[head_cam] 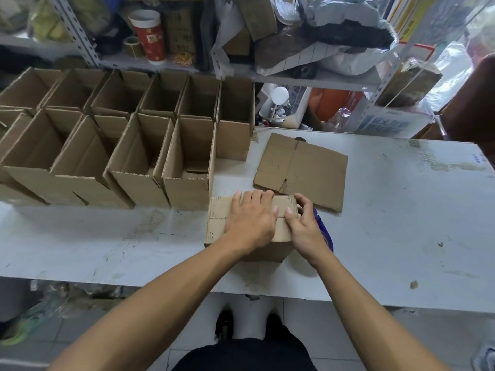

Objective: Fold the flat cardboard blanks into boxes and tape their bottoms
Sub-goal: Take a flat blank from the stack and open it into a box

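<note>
Two hands rest on one folded box [222,223] that stands bottom-up near the front edge of the white table [401,210]. Its brown bottom flaps are closed and meet in a seam running left to right across the top face; the corrugated edge shows along its left side. The left hand [250,219] lies flat across the seam, fingers [254,196] straight and together, pressing the flaps down. The right hand [302,226] sits at the box's right end with its fingers [290,214] curled and its thumb tip on the seam; whether they pinch anything cannot be told. Just under this hand a blue object [322,231] peeks out, mostly hidden.

Behind the box, a flat cardboard blank [308,167] lies on the table, slots cut into its near and far edges.

To the left, finished open boxes [134,145] stand upright in two rows, touching side by side, top flaps raised. Their insides show only their own bottom flaps; the deeper ones are in shadow.

Beyond the table, a metal shelf [160,62] carries a red and white cup [148,36], a roll of tape [133,45], crumpled plastic bags [348,30] and cardboard scraps. Below the table edge, dark shoes [225,325] stand on a tiled floor [401,344].
</note>
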